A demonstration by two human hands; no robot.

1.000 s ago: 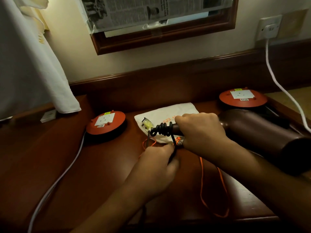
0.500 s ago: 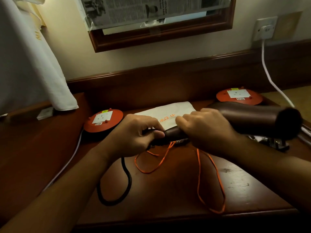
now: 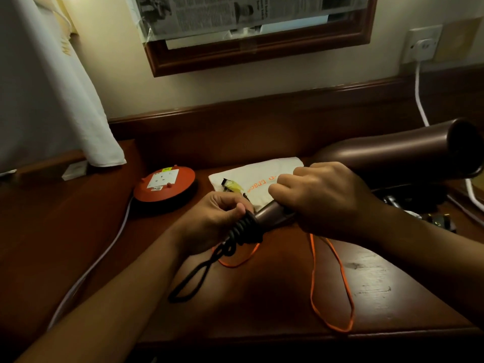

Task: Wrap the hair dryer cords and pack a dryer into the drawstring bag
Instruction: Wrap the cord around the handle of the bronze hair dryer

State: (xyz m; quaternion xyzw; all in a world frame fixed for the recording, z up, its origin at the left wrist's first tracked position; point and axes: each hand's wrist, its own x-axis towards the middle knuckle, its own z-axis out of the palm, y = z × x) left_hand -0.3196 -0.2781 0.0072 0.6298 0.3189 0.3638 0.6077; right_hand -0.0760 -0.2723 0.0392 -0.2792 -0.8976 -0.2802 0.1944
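Observation:
My right hand [image 3: 324,197] grips the handle of a brown hair dryer [image 3: 398,153], whose barrel points right with its nozzle at the frame's right edge. Several turns of its black cord [image 3: 245,229] are coiled round the handle's end. My left hand [image 3: 214,218] pinches the cord at those coils, and a loose loop of cord hangs down to the desk below. The white drawstring bag [image 3: 251,176] lies flat behind my hands, with orange lettering and a long orange drawstring [image 3: 330,289] trailing toward the desk's front edge. A yellow-tagged plug [image 3: 231,185] rests on the bag.
A red round socket reel [image 3: 165,189] sits at the left, its white cable [image 3: 86,271] running to the front left. A white cable [image 3: 420,100] drops from the wall socket [image 3: 423,44]. Dark items [image 3: 419,205] lie under the dryer barrel. White cloth [image 3: 52,87] hangs at the left.
My left hand has moved round the handle's end, adding cord turns; the large loop on the desk has shrunk to a small one. The dryer barrel has tilted upward.

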